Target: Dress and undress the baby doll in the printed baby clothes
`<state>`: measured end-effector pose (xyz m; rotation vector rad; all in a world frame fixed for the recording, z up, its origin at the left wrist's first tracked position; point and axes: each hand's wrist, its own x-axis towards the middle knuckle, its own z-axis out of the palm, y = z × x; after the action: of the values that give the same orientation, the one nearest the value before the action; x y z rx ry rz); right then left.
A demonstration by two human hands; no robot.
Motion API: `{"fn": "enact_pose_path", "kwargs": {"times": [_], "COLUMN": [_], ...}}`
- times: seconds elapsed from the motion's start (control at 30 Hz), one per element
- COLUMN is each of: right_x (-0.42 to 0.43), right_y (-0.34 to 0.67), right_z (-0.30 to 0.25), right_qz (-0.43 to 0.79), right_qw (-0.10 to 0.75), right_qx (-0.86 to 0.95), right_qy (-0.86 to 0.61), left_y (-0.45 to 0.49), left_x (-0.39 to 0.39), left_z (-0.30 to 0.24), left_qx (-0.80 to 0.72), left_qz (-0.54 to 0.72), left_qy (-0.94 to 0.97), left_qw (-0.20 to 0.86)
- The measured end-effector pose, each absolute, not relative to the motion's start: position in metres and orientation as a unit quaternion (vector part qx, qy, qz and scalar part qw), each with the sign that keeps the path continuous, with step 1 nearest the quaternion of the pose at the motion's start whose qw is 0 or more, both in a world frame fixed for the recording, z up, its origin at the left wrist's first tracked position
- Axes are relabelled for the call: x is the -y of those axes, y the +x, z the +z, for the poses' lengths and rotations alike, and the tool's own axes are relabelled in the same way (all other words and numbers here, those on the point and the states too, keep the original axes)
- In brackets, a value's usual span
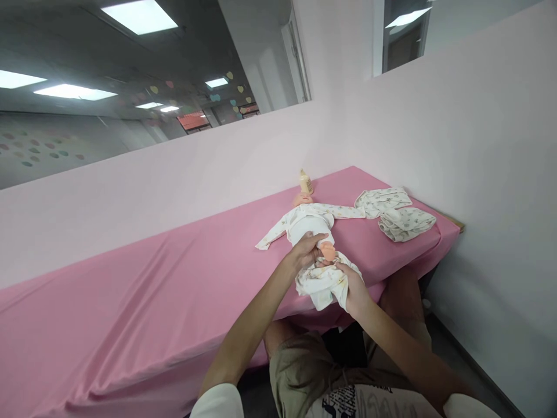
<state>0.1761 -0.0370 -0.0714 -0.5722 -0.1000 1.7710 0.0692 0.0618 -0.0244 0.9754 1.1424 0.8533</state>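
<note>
Because the pale wall (209, 200) is met by the pink-covered table (143, 290), access seems to be had mainly from the near side. Across the table the doll (310, 226) is laid face up, legs toward the near edge, presumably so that they can be handled easily. Two folded printed cloths (407, 225) are placed to the right, apparently clear of the work. At the near edge a bunched white garment (317, 281) is pinched in the right hand (354, 290), probably so that its folds are controlled. The doll's lower leg appears to be clasped by the left hand (306, 251), close beside the right. Behind the doll's head a bottle (306, 183) is stood, perhaps safe from knocks.
</note>
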Motion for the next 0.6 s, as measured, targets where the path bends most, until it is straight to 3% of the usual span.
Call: {"fn": "enact_pose_path", "kwargs": {"times": [0.17,0.6], "right_x": [0.042,0.042], "right_y": [0.191,0.188], "right_z": [-0.066,-0.057], "right_qz": [0.755,0.78], "right_qw": [0.613,0.584], "right_qx": [0.019,0.03], "right_qy": [-0.233,-0.221], "left_y": [0.078,0.09], "left_x": [-0.061,-0.054], "left_z": [-0.043,-0.057], "left_qx": [-0.514,-0.621], "left_qz": [0.41,0.345], "left_qy": [0.424,0.55], "left_qw": [0.623,0.439]}}
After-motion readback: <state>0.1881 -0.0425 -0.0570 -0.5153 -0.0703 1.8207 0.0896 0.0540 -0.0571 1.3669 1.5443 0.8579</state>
